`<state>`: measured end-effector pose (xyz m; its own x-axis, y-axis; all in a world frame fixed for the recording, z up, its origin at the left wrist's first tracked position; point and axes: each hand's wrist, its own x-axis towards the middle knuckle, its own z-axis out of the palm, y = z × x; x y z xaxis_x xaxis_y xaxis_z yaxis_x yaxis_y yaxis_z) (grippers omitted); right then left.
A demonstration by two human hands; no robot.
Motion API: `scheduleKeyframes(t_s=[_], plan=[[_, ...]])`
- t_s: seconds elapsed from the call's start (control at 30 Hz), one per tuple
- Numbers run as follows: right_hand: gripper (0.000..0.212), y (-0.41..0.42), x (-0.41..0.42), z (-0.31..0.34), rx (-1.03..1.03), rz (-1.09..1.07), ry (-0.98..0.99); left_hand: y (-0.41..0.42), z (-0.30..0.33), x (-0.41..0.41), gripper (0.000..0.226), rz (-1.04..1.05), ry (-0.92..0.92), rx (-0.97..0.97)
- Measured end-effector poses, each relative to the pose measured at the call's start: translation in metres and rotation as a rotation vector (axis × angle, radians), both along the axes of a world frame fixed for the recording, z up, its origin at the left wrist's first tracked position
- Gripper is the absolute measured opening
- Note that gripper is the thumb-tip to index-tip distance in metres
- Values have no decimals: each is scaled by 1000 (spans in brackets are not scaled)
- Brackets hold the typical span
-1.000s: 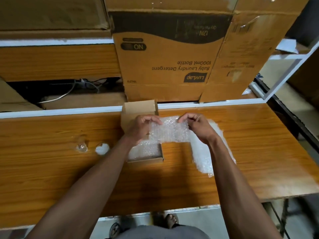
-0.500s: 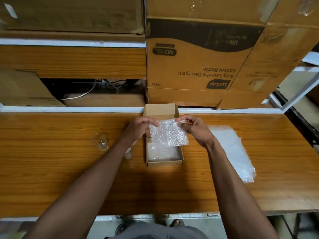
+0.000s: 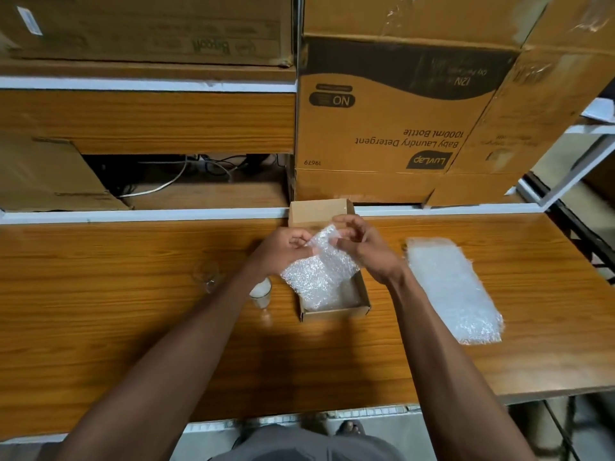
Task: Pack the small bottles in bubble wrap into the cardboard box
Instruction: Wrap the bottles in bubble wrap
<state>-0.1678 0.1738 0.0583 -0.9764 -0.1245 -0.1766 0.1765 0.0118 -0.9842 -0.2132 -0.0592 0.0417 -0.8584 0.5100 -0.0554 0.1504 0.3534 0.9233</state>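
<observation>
A small open cardboard box (image 3: 336,315) sits mid-table with its lid (image 3: 317,214) standing up at the back. A sheet of bubble wrap (image 3: 319,277) hangs from both hands and droops into the box. My left hand (image 3: 283,249) pinches its upper left corner. My right hand (image 3: 364,249) pinches the upper right edge. Just left of the box lies a small bottle with white contents (image 3: 261,292). A clear small bottle (image 3: 206,276) lies further left.
A stack of bubble wrap sheets (image 3: 454,287) lies on the wooden table (image 3: 100,327) to the right of the box. Large cardboard cartons (image 3: 392,121) stand behind the table's white back rail. The front table edge is close to my body.
The long bubble wrap strip is now a separate stack on the right. The sheet in my hands has dropped lower into the box, and my hands have come closer together.
</observation>
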Motion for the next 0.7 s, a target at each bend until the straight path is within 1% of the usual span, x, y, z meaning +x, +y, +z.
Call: scheduleKeyframes(t_s=[0.07,0.1,0.13,0.17,0.2,0.23,0.27,0.3,0.33,0.37,0.43,0.5,0.6,0.7], plan=[[71,1,5,-6,-109,-75,-67,-6,-4,-3,11,59,-65,63],[77,2,7,-11,-142,-73,-104,-8,-5,-3,13,85,-97,104],[79,3,9,-17,-159,-54,-142,-10,-7,-3,16,109,-130,145],[75,1,12,-20,-181,-41,-179,-12,-8,-1,18,127,-154,179],[64,-3,16,-21,-197,-28,-199,-12,-11,0,23,137,-171,206],[49,-8,21,-21,-210,-36,-217,-12,-13,1,27,139,-183,225],[34,-14,25,-22,-222,-41,-211,-12,-16,3,27,141,-192,238],[25,-20,28,-22,-252,-48,-187,-11,-17,5,24,151,-201,246],[22,-25,30,-23,-295,-44,-155,-11,-18,7,20,164,-213,253],[21,-29,30,-25,-335,-33,-116,-11,-18,8,18,174,-231,258],[24,-32,28,-29,-333,-52,-45,-13,-18,10,18,174,-270,269],[31,-33,24,-31,-270,-91,-51,-15,-19,12,19,177,-281,272],[18,-30,23,-34,-174,-119,-35,-17,-19,13,24,203,-285,247],[23,-27,23,-32,-127,-116,-50,-16,-16,18,23,207,-295,254]])
